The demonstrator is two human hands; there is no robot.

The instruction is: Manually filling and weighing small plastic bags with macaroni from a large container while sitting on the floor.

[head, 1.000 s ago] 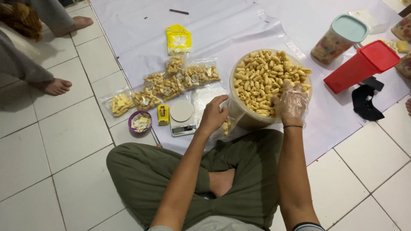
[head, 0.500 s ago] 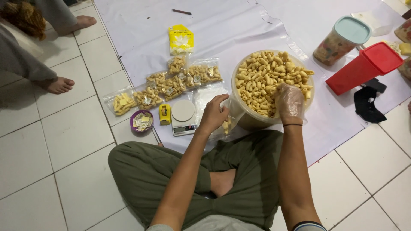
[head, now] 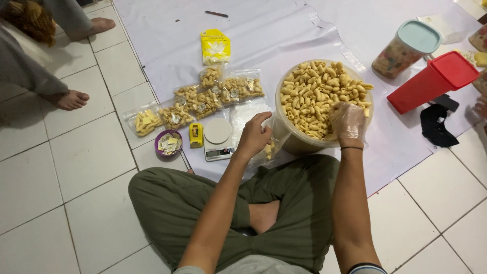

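Observation:
I sit cross-legged on a tiled floor at the edge of a white sheet (head: 284, 35). My right hand (head: 348, 123), in a thin clear plastic glove, rests in the yellow tube snacks (head: 314, 91) heaped in a big round clear tub (head: 284, 137). My left hand (head: 255, 136) grips the mouth of a clear plastic bag (head: 268, 150) with a few snacks in it, held against the tub's left side. A small white kitchen scale (head: 218, 138) sits just left of that hand.
Several filled snack bags (head: 203, 99) lie in a row, with a yellow packet (head: 215, 46) behind. A yellow tape dispenser (head: 196, 135) and purple bowl (head: 168, 142) sit by the scale. A lidded jar (head: 408, 48) and red container (head: 431, 81) stand right. Another person's foot (head: 71, 100) is left.
My right hand has moved from the tub's near rim up into the snacks. My left hand has stayed on the bag by the tub.

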